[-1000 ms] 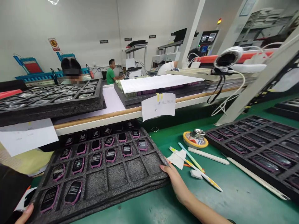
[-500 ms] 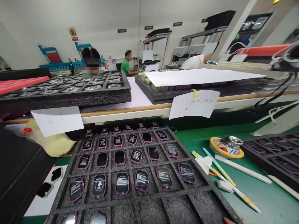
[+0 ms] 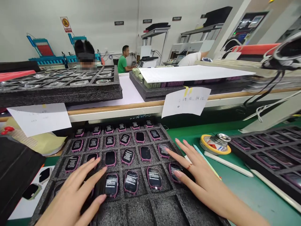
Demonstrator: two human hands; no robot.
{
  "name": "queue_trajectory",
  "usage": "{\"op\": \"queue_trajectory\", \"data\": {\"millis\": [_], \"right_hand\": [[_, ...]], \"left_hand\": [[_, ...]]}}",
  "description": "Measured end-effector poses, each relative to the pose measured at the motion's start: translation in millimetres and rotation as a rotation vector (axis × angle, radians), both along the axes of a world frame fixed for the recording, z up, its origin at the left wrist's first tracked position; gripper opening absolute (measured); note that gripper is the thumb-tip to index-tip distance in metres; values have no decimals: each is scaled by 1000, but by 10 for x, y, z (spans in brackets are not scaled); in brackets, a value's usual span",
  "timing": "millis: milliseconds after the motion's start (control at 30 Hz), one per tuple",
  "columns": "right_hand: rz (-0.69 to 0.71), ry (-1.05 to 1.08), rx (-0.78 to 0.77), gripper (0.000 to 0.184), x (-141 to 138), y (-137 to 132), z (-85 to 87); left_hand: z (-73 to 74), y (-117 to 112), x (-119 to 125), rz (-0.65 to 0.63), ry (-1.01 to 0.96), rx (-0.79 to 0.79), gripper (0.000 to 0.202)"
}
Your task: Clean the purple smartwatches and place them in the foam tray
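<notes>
A black foam tray [image 3: 164, 207] lies in front of me on the green table, its pockets holding several pink-rimmed smartwatch bodies [image 3: 131, 181] with dark screens. My left hand [image 3: 75, 194] lies flat over the tray's near left pockets, fingers stretched out and holding nothing. My right hand [image 3: 199, 175] rests open on the tray's right side, fingers spread, a ring on one finger, its thumb tip at a watch [image 3: 173, 169] in the right column.
A second foam tray [image 3: 265, 147] of watches sits at the right, with a yellow tape roll [image 3: 214, 143] and white sticks [image 3: 228, 164] between. A raised shelf [image 3: 141, 108] behind carries more trays and paper labels [image 3: 185, 101]. Other people work at the far benches.
Both hands have come onto the tray's top with fingers spread; before, they held its edges. The tray now lies closer and squarer to me.
</notes>
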State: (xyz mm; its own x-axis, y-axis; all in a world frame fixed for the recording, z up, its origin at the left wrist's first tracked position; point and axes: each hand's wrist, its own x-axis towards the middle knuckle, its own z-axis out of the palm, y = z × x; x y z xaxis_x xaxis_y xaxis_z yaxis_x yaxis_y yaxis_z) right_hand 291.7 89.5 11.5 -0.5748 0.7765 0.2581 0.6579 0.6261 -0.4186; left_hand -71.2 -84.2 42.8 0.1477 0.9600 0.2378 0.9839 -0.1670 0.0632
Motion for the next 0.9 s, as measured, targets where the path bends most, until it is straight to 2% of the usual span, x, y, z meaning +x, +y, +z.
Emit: {"op": "queue_trajectory", "data": {"millis": [133, 267, 400, 600, 900], "right_hand": [[34, -33, -1, 50, -33, 52, -47], [21, 51, 48, 54, -16, 17, -52], [22, 96, 51, 59, -5, -5, -53], [65, 84, -2, 62, -11, 42, -89], [118, 91, 32, 64, -78, 164, -78]], "left_hand": [[61, 391, 263, -88, 99, -22, 66], [46, 574, 375, -135, 130, -64, 63], [40, 615, 413, -156, 140, -57, 60], [72, 603, 376, -95, 80, -74, 64], [85, 658, 450, -152, 93, -142, 62]]}}
